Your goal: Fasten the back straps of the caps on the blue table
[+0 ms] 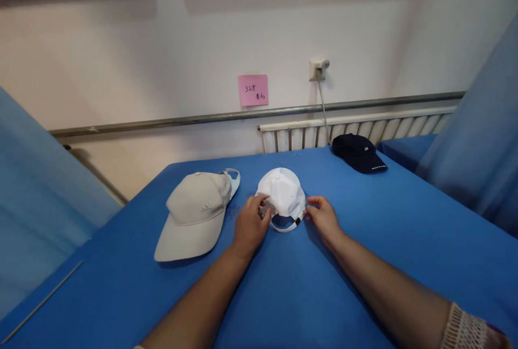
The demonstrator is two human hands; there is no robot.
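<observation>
A white baseball cap (282, 192) rests on the blue-covered table with its strap opening and a small dark buckle facing me. My left hand (251, 225) is at the cap's left edge, its thumb and fingers closed on the rim. On the opposite side, my right hand (324, 219) has its bent fingertips at the right edge, close to the buckle, and holds the cap there. The white cap's brim is hidden from view. Left of my hands lies a beige cap (198, 200), its brim toward me and its strap at the back.
A dark navy cap (356, 150) sits at the table's far right corner. Behind the blue table (279, 295) are a radiator (299, 138), a metal rail (194, 120) and a socket with a cord (318, 70). Blue curtains hang on both sides. A thin rod (42, 301) lies at left.
</observation>
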